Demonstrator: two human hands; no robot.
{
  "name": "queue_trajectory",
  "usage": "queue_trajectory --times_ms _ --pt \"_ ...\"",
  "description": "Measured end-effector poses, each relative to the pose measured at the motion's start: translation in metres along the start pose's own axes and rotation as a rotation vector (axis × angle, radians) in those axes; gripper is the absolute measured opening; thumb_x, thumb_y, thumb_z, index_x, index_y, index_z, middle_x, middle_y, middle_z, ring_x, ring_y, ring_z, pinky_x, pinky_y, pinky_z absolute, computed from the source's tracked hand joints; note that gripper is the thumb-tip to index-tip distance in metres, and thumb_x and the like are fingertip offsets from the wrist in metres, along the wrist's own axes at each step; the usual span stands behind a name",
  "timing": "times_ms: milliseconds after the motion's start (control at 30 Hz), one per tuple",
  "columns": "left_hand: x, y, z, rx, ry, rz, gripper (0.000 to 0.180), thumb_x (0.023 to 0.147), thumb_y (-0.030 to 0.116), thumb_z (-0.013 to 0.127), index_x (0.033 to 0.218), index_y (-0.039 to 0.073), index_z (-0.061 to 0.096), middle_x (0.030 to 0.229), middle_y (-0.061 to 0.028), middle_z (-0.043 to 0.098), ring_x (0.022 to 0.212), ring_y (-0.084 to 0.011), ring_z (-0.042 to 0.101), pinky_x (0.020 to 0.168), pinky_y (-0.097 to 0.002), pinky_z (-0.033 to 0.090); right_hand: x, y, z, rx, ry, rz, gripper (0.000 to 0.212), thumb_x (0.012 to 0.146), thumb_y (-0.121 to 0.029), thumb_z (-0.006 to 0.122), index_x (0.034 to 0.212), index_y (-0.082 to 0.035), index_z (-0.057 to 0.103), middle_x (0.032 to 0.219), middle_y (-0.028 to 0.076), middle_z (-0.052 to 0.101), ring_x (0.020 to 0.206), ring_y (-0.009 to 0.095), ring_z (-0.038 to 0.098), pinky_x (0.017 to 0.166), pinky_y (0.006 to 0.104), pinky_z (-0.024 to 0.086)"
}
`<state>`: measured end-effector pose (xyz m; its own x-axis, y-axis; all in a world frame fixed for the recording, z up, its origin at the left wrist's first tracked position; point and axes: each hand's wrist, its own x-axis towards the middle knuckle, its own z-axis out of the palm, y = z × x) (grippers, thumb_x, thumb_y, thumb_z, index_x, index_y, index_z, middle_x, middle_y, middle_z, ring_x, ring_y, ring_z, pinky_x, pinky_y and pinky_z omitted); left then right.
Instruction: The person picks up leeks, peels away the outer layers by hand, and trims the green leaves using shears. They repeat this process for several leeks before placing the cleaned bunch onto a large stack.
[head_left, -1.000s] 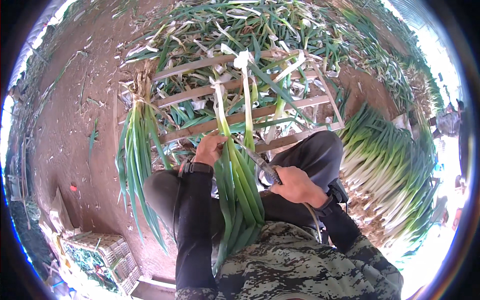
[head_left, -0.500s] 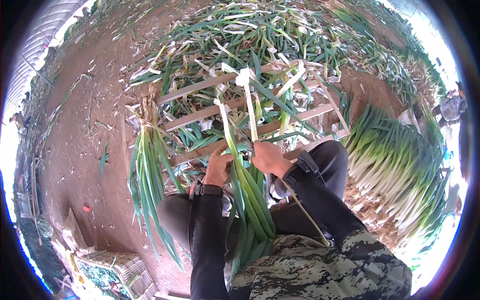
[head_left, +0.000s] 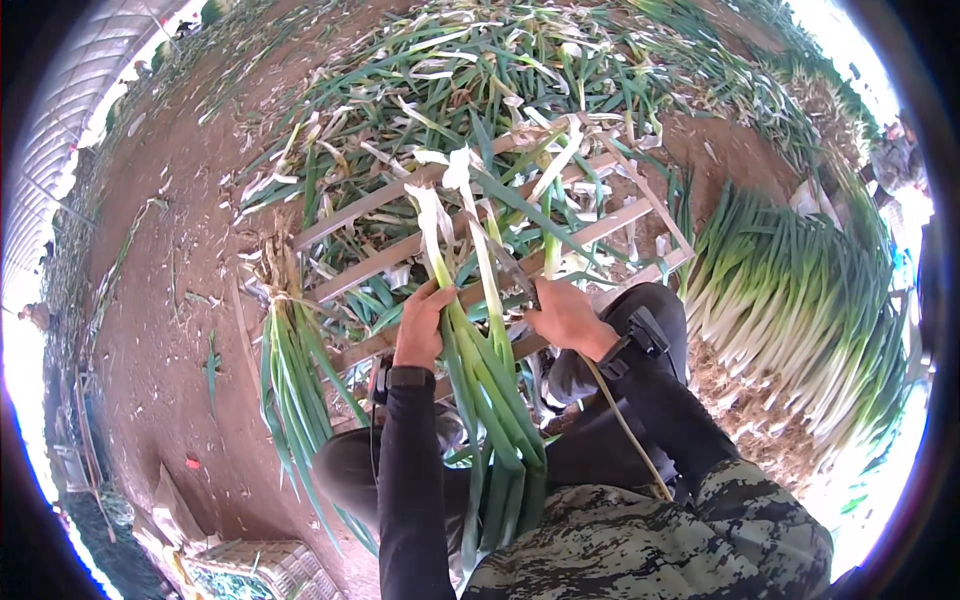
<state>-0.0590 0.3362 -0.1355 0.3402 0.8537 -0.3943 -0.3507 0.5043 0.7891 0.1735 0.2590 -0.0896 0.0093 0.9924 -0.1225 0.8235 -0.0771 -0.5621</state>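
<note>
My left hand (head_left: 421, 325) is closed round a leek (head_left: 440, 262), just below its white end. The leek's green leaves (head_left: 495, 410) hang down over my lap. Beside it, a second pale stalk (head_left: 478, 235) runs up between my hands; what holds it I cannot make out. My right hand (head_left: 570, 317) grips a slim grey tool (head_left: 515, 270) that points up and left toward the stalks. From beneath that hand a thin tan hose (head_left: 630, 430) trails down to my lap. Part of the tool is hidden in my fingers.
A wooden slatted frame (head_left: 370, 262) lies before me, littered with leek trimmings (head_left: 470, 70). Tied leeks (head_left: 290, 350) hang over its left end. Many white-stemmed leeks (head_left: 790, 310) lie in a row at right. A woven crate (head_left: 270, 565) stands at lower left.
My left hand has moved up onto the leek's stem. My right hand has shifted right, away from the pale stalk, and the grey tool now shows more clearly. The view has turned slightly.
</note>
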Motion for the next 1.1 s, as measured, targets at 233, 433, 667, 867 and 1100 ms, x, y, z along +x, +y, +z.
queue_trajectory --times_ms 233,433,667,867,1100 --pt "0.080 -0.057 -0.015 0.231 0.013 -0.101 0.026 0.087 0.008 0.064 0.110 -0.004 0.061 0.090 -0.0105 0.065 0.078 -0.0193 0.065 0.068 -0.0333 0.054 -0.011 0.031 0.006 0.058 -0.041 0.031 0.033 0.077 -0.023 0.066 0.096 0.004 0.059 0.083 0.027 0.065 0.083 0.047 0.063 0.076 0.0550 0.048" --pt "0.068 -0.077 0.024 0.340 0.073 -0.022 0.034 0.089 0.009 0.063 0.121 0.001 0.055 0.098 -0.0085 0.064 0.081 -0.0196 0.063 0.065 -0.0357 0.053 -0.009 0.030 0.004 0.079 -0.049 0.036 0.034 0.077 -0.023 0.064 0.096 0.004 0.059 0.087 0.027 0.065 0.087 0.047 0.063 0.078 0.0541 0.049" --pt "0.004 -0.049 0.091 0.228 -0.163 -0.127 0.033 0.093 0.005 0.050 0.125 0.002 0.057 0.102 -0.0079 0.066 0.082 -0.0188 0.065 0.074 -0.0338 0.056 -0.010 0.042 -0.006 0.148 0.016 0.106 0.033 0.080 -0.026 0.061 0.096 0.002 0.062 0.088 0.029 0.065 0.085 0.045 0.064 0.074 0.0541 0.049" --pt "0.032 -0.087 0.045 0.795 0.035 0.095 0.039 0.089 0.032 0.065 0.112 0.000 0.064 0.089 -0.0182 0.068 0.082 -0.0236 0.065 0.073 -0.0366 0.051 -0.023 0.039 -0.021 0.262 0.029 0.152 0.035 0.075 -0.023 0.065 0.095 0.006 0.062 0.083 0.026 0.065 0.084 0.041 0.065 0.076 0.0461 0.049" --pt "0.012 0.034 -0.149 1.375 0.772 0.268 0.024 0.083 0.026 0.063 0.071 0.005 0.064 0.079 -0.0151 0.066 0.077 -0.0339 0.066 0.064 -0.0449 0.053 -0.017 0.030 -0.012 0.361 -0.100 0.187 0.037 0.073 -0.023 0.070 0.091 0.008 0.060 0.072 0.016 0.061 0.070 0.028 0.061 0.067 0.0408 0.047"
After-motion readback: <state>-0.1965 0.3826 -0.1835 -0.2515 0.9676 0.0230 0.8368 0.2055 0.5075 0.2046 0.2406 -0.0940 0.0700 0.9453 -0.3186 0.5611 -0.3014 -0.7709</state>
